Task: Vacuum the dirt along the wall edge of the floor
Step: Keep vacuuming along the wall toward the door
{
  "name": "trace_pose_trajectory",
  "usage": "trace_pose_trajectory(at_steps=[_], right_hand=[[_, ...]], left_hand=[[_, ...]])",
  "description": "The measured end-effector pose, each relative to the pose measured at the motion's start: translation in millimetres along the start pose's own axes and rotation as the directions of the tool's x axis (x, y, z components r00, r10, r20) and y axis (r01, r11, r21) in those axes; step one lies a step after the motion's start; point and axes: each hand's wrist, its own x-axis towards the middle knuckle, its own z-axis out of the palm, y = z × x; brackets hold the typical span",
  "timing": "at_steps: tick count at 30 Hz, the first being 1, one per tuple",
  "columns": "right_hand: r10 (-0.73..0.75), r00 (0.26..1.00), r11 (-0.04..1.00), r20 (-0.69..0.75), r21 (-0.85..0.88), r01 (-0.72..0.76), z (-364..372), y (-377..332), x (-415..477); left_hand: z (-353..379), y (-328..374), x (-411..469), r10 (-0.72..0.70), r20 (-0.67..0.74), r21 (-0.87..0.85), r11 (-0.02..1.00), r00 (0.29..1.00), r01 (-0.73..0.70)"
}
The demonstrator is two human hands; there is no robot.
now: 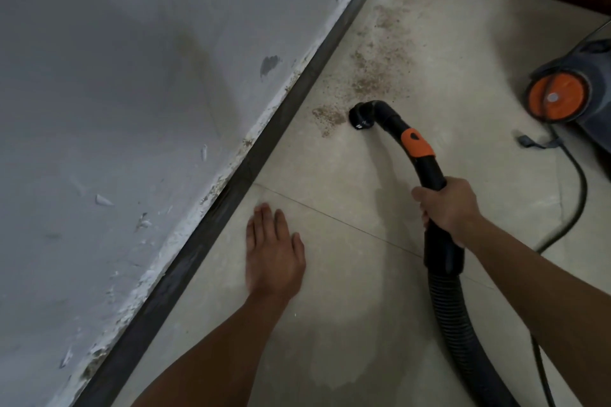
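Home interior, tiled floor [347,291], peeling wall [115,76]

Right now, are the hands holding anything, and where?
The right hand grips the vacuum hose handle below its orange collar. The left hand holds nothing.

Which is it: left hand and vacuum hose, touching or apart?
Apart. Head view shows bare floor between left hand and vacuum hose; the right hand grips it.
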Motion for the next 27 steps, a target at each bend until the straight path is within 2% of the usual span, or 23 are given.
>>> trace_pose_trajectory(at_steps=[5,11,17,22,27], right_hand=[[0.005,0.996,1.000,0.090,0.023,-0.007,5,-3,-14],[-0.092,0.989,0.988,0.117,-0.115,0.106,15,17,-39],[-0.056,0.998,0.998,0.038,-0.014,0.057,21,-16,5],[-0.017,0.993,0.998,0.116,0.059,0.011,29,-36,11],[-0.060,0.978,0.998,0.200,0.013,0.059,36,-27,-8]], left_hand=[[0,0,0,0.001,-0.007,-0.003,1.000,1.000,-0.001],[2,0,-1,-0.001,-0.007,0.014,1.000,1.000,0.001],[4,0,0,0.006,-0.007,0.016,1.000,1.000,-0.006],[3,0,-1,0.014,-0.017,0.009,1.000,1.000,-0.014],[3,0,-1,0.009,-0.013,0.004,1.000,1.000,-0.008]])
